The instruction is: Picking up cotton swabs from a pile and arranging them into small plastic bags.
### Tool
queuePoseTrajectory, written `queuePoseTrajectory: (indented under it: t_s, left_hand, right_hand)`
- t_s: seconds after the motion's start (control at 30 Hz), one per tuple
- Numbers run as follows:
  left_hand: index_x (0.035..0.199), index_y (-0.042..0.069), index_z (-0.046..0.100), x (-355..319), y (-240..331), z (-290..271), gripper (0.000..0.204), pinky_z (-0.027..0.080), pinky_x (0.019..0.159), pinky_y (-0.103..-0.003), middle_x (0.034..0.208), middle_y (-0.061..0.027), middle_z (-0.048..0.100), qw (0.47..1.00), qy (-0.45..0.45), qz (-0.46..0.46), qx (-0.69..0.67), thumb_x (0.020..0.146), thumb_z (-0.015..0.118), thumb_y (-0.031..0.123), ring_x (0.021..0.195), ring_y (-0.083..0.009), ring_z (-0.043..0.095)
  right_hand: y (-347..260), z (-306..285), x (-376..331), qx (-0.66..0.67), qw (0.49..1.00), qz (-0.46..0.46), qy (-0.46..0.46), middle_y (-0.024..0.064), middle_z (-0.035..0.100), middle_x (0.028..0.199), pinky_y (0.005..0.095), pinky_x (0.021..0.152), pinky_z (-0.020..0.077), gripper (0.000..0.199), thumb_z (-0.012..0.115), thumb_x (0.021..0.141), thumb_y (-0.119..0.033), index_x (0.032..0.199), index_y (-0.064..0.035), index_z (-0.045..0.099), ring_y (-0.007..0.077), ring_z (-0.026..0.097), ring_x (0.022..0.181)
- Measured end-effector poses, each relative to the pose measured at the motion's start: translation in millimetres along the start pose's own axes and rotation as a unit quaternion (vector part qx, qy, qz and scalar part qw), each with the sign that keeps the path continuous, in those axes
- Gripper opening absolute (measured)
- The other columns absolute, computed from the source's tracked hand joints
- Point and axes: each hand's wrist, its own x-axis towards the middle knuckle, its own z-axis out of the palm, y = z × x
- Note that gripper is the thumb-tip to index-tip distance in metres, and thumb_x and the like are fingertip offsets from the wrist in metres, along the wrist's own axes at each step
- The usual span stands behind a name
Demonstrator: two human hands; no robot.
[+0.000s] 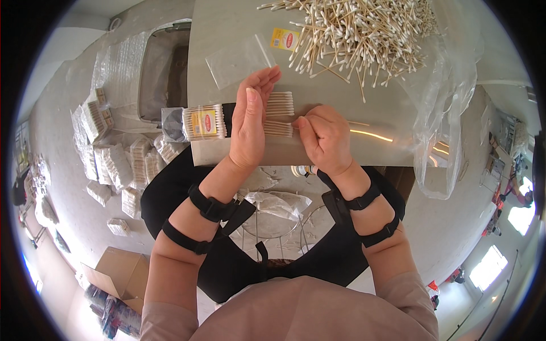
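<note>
My left hand (pixel 250 119) stands on edge on the table, its fingers stretched out and the palm side toward the right. It crosses a flat row of cotton swabs (pixel 280 104), whose white tips show on its right. Left of it lies a packed bundle of swabs (pixel 194 123) with a yellow and red label (pixel 203 122), a clear plastic end, and a black strip between bundle and hand. My right hand (pixel 327 139) is closed, thumb against curled fingers, beside the row's lower tips. What it pinches, if anything, is hidden. A thin stick (pixel 359 123) shows just right of it.
A large heap of loose swabs (pixel 364 40) covers the table's far side. Near it lie a yellow label card (pixel 284 39) and a clear bag (pixel 239 62). Plastic film (pixel 449 113) hangs over the right edge. A grey bin (pixel 165 74) and packed swab bundles (pixel 116 165) are at left.
</note>
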Motion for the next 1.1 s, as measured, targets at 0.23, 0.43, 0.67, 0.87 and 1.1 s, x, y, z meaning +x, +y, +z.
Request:
queuePoseTrajectory:
  t_s: [0.23, 0.43, 0.67, 0.87, 1.1]
  left_hand:
    - [0.146, -0.002, 0.039, 0, -1, -1, 0.059, 0.027, 0.121, -0.041, 0.148, -0.0190, 0.047, 1.000, 0.004, 0.000, -0.014, 0.112, 0.028, 0.045, 0.141, -0.0287, 0.043]
    - [0.145, -0.002, 0.040, 0, 0, 0, 0.058, 0.028, 0.121, -0.041, 0.147, -0.0191, 0.048, 1.000, 0.006, 0.003, -0.009, 0.112, 0.028, 0.044, 0.140, -0.0285, 0.044]
    - [0.145, -0.002, 0.040, 0, 0, 0, 0.059, 0.028, 0.121, -0.041, 0.147, -0.0191, 0.048, 1.000, 0.008, 0.000, -0.002, 0.112, 0.028, 0.044, 0.140, -0.0285, 0.044]
    - [0.145, -0.002, 0.040, 0, -1, -1, 0.058, 0.028, 0.121, -0.041, 0.147, -0.0188, 0.048, 1.000, 0.008, 0.002, -0.004, 0.112, 0.029, 0.044, 0.140, -0.0282, 0.044]
    - [0.145, -0.002, 0.041, 0, 0, 0, 0.056, 0.028, 0.121, -0.041, 0.147, -0.0182, 0.049, 1.000, 0.011, -0.001, 0.006, 0.112, 0.029, 0.042, 0.139, -0.0278, 0.045]
  right_hand:
    - [-5, 1, 2, 0.018, 0.998, 0.055, 0.018, 0.0110, 0.065, 0.077, 0.0375, 0.063, 0.0495, 0.013, 0.063, 0.094, -0.006, 0.089, -0.0022, 0.075, 0.0283, 0.063, 0.070]
    - [-3, 2, 2, -0.025, 0.999, 0.040, 0.000, 0.0112, 0.065, 0.077, 0.0373, 0.064, 0.0501, 0.014, 0.062, 0.095, -0.006, 0.090, -0.0026, 0.075, 0.0290, 0.063, 0.069]
    - [-4, 5, 6, -0.007, 0.998, 0.045, 0.042, 0.0081, 0.061, 0.071, 0.0388, 0.057, 0.0475, 0.010, 0.066, 0.092, -0.008, 0.087, -0.0055, 0.074, 0.0288, 0.060, 0.064]
    - [-6, 4, 9, -0.022, 0.998, 0.050, 0.025, 0.0079, 0.062, 0.072, 0.0390, 0.058, 0.0480, 0.012, 0.065, 0.093, -0.010, 0.089, -0.0060, 0.075, 0.0285, 0.061, 0.065]
    - [-8, 4, 12, -0.026, 0.996, 0.076, 0.031, 0.0081, 0.064, 0.073, 0.0397, 0.057, 0.0484, 0.012, 0.064, 0.095, -0.011, 0.091, -0.0064, 0.075, 0.0291, 0.062, 0.065]
